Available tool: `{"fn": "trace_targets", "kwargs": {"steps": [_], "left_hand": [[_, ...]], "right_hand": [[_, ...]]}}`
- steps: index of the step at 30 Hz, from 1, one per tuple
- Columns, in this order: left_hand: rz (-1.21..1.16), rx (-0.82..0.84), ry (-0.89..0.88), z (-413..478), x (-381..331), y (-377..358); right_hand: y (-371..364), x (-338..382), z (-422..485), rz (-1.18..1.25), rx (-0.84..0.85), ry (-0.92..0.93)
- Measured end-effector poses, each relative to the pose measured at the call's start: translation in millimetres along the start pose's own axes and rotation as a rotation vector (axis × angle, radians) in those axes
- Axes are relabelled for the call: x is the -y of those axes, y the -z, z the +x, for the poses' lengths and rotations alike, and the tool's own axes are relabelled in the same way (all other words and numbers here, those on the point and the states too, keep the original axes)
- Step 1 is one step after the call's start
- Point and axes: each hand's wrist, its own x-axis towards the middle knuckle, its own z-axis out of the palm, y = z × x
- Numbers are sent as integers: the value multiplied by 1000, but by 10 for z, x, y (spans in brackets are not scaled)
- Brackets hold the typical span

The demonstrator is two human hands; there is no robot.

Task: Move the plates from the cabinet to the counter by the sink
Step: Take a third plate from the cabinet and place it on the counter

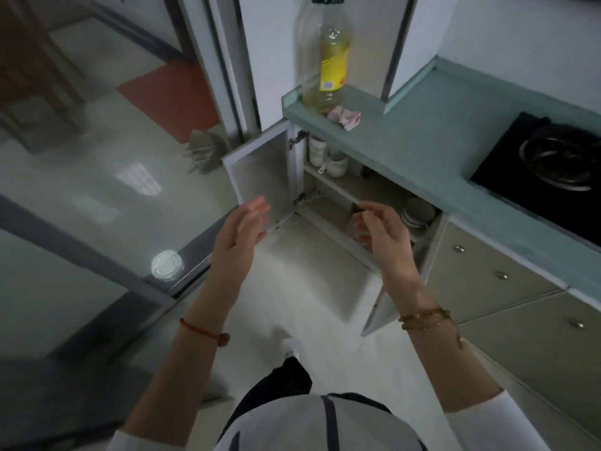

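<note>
A stack of pale plates (418, 213) stands on the lower shelf of the open cabinet (338, 187) under the teal counter (422, 141). My left hand (242, 224) is stretched out with fingers apart, empty, in front of the left cabinet door (263, 170). My right hand (382, 234) hovers at the cabinet's opening, fingers loosely curled, holding nothing, a short way left of the plates. Part of the plate stack is hidden by the counter edge.
White jars (327, 154) fill the upper shelf. An oil bottle (327, 56) and a pink cloth (346, 117) rest on the counter. A black gas hob (549, 164) lies to the right. The right door (383, 307) hangs open by the drawers (487, 271). A round lid (166, 265) lies on the floor.
</note>
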Motion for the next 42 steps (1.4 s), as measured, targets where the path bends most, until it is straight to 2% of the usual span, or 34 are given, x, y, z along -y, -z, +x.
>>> {"fn": "trace_targets", "kwargs": {"steps": [8, 17, 25, 31, 36, 42], "left_hand": [[74, 266, 53, 1495, 24, -164], [175, 384, 146, 2757, 420, -631], [231, 490, 171, 3733, 1097, -1109], [301, 601, 186, 4274, 1920, -1483], [357, 647, 215, 4648, 2925, -1778], [447, 689, 191, 5055, 4397, -2240]], "right_hand": [[-224, -14, 877, -4, -219, -78], [-245, -397, 1831, 34, -411, -210], [-219, -1013, 2713, -63, -519, -354], [-213, -1809, 3318, -112, -592, -451], [-134, -2751, 3843, -103, -640, -511], [54, -4088, 4544, -146, -676, -464]]}}
